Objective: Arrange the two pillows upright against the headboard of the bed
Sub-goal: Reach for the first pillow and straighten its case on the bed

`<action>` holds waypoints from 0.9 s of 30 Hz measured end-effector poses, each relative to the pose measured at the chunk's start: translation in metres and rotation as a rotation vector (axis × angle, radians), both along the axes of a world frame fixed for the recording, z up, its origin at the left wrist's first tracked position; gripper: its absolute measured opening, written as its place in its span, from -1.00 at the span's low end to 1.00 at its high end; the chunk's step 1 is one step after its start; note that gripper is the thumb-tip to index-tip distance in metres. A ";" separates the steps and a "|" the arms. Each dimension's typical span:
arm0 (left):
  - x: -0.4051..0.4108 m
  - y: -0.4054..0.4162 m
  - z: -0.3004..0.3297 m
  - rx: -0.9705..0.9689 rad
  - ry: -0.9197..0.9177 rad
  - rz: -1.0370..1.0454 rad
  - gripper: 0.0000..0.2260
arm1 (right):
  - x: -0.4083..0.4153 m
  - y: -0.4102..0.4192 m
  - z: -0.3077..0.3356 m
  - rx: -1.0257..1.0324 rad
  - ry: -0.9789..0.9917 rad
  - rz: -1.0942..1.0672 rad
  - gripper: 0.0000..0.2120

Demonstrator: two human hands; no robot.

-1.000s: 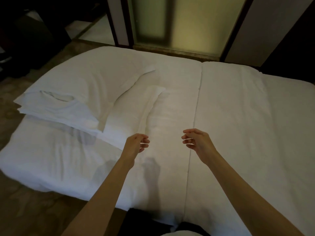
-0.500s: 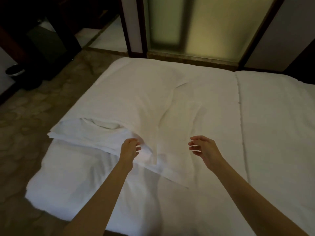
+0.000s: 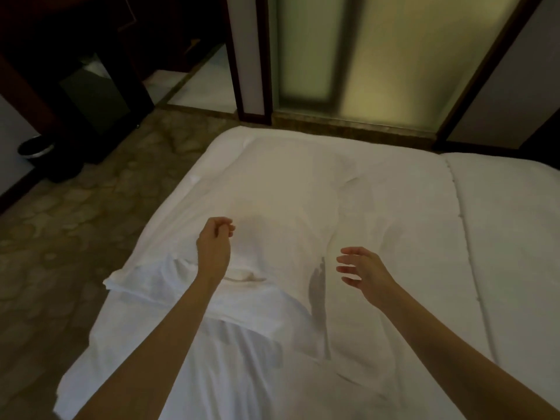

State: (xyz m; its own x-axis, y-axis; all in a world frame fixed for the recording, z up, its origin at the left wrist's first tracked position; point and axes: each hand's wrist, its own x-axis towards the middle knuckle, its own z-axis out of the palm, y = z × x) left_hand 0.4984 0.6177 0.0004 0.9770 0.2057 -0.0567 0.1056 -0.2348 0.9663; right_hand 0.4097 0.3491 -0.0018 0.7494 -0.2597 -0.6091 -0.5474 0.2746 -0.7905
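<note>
Both arms reach out over the white bed (image 3: 394, 225), and neither hand has hold of anything. The left hand (image 3: 213, 247) hangs above the pillows with its fingers (image 3: 228, 230) curled loosely inward toward the thumb, close to a fist but with nothing pinched in it. The right hand (image 3: 365, 271) is spread, fingers apart and slightly bent, palm turned toward the left hand.

The pillows (image 3: 272, 213) lie flat on the bed, not upright. They run from under the left wrist away past that hand's fingertips, and the bulk of them sits between the two hands and beyond them. The near end, where the pillowcase opening (image 3: 242, 277) gapes a little, lies right under the left wrist and forearm. Whether the left hand touches the fabric below it I cannot tell. The right hand is just off the pillows' right edge, over a shadowed crease, with a small gap showing between fingers and cloth.

Left of the left arm is patterned floor (image 3: 75, 237). Far beyond both hands stands a frosted panel (image 3: 363, 56), slightly blurred.
</note>
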 end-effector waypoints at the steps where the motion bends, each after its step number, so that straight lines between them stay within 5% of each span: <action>1: 0.015 0.001 0.001 0.043 0.001 -0.009 -0.82 | 0.008 0.001 0.004 -0.018 -0.016 0.010 -0.84; 9: 0.139 0.004 -0.014 0.492 0.063 -0.117 -0.76 | 0.100 0.019 0.013 -0.305 -0.143 0.124 -0.70; 16: 0.217 0.036 -0.040 0.861 0.345 -0.172 -0.64 | 0.171 0.044 -0.008 -0.863 -0.075 0.489 -0.20; 22: 0.236 0.079 -0.083 0.767 0.609 -0.198 -0.47 | 0.189 0.048 -0.057 -0.967 0.046 0.604 0.03; 27: 0.203 0.062 -0.116 0.192 0.689 -0.150 -0.38 | 0.185 0.055 -0.087 -1.020 0.068 0.595 0.06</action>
